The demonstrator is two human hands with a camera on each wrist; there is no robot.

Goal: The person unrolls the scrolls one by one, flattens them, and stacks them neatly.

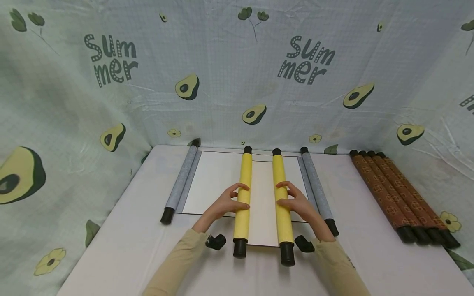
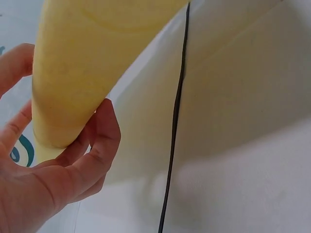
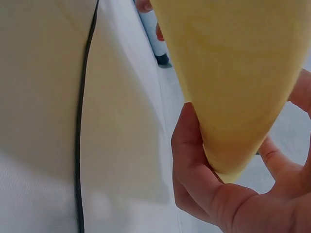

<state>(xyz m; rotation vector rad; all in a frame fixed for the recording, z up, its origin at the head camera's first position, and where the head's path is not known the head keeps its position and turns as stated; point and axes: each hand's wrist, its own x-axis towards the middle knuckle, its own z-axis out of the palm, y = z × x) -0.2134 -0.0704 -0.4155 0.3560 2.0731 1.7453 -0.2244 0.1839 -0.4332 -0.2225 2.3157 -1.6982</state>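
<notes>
A yellow scroll is partly unrolled, its pale sheet [image 1: 263, 205] stretched between two yellow rolls with black end caps. My left hand [image 1: 226, 203] grips the left roll [image 1: 242, 224] from its outer side, fingers and thumb curled round it. On the opposite side, my right hand [image 1: 298, 201] holds the right roll [image 1: 284, 226] the same way. Both wrist views show the yellow paper [image 2: 97, 58] curving between fingers and thumb. Beneath lies a larger open scroll with a white sheet [image 1: 214, 176], flanked by a left grey-blue roll [image 1: 183, 176] and a right one [image 1: 316, 181].
Several brown patterned scrolls [image 1: 400, 197] with black ends lie side by side at the table's right. A cloth backdrop [image 1: 222, 49] printed with avocados and flowers hangs behind and around the white table [image 1: 129, 238]. Small black devices [image 1: 216, 242] sit by the wrists.
</notes>
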